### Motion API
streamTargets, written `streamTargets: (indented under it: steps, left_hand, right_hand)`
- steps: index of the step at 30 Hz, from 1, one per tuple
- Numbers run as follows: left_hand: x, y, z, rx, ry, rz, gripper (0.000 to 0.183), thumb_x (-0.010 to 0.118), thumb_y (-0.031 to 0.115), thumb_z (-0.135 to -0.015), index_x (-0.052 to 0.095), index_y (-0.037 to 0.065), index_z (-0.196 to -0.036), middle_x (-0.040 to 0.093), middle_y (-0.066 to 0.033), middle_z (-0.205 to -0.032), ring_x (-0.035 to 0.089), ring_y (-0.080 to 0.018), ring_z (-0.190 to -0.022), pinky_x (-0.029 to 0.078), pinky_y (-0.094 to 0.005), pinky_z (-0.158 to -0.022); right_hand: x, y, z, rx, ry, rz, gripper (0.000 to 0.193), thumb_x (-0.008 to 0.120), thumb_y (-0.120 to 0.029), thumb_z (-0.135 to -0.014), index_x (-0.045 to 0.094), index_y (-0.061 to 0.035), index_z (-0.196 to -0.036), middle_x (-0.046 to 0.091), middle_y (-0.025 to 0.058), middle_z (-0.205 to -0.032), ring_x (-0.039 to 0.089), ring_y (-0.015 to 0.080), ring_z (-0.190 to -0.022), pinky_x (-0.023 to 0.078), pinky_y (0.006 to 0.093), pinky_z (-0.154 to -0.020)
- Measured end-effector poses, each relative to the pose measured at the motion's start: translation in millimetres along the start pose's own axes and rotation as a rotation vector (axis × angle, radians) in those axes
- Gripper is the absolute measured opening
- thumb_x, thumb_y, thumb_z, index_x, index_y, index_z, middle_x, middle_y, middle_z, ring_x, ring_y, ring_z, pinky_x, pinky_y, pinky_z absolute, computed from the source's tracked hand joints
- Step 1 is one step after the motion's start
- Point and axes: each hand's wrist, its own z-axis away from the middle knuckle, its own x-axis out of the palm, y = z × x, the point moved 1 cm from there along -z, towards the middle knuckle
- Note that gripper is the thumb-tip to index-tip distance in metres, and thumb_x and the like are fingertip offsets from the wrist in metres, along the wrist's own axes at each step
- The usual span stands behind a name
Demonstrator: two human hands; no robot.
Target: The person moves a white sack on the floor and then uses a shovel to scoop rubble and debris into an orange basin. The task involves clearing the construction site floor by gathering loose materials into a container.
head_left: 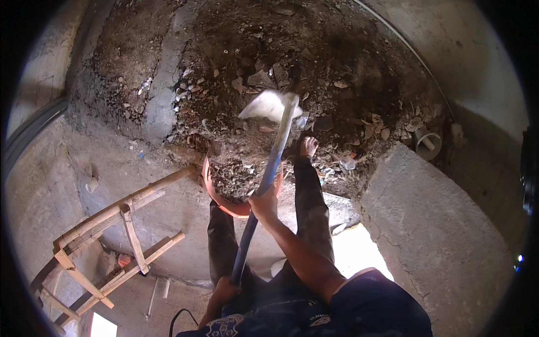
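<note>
Both my hands are closed around the long blue-grey handle [272,164] of a hoe. My right hand [264,205] grips it midway, while my left hand [226,288] holds its lower end close to my body. The pale, wide hoe blade [266,105] is at the far end, over the loose soil and rubble [247,132]; whether it touches the ground I cannot tell. Between my bare feet, below the handle, shows the curved orange rim [233,210] of what looks like a basin, with debris inside it.
A wooden ladder-like frame [135,203] leans at the left. To the right stands a thick concrete block or wall [432,213], with a short white pipe end [428,144] by its far corner. A concrete strip [163,84] crosses the dirt at the far left.
</note>
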Motion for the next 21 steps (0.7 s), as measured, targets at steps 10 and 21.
streamTargets:
  steps: [10,21]
  left_hand:
    - [-24,310,-302,0.603,0.160,0.257,0.014,0.069,0.016,-0.069,0.063,0.004,-0.072,0.061,-0.0129,-0.066,0.062,-0.0246,-0.060,0.049,-0.0391,-0.055]
    - [-24,226,-182,0.292,0.033,0.450,0.009,0.062,0.002,-0.067,0.053,0.001,-0.068,0.050,-0.0046,-0.050,0.045,-0.0128,-0.036,0.032,-0.0286,-0.033]
  right_hand:
    - [-88,-190,-303,-0.251,0.223,-0.110,0.045,0.060,0.002,-0.069,0.043,0.0054,-0.111,0.058,0.0167,-0.075,0.058,0.0225,-0.052,0.047,0.0366,-0.045]
    - [8,-91,-280,-0.010,0.110,0.198,0.038,0.059,-0.004,-0.076,0.047,0.0051,-0.111,0.062,0.0219,-0.087,0.064,0.0304,-0.060,0.052,0.0403,-0.048]
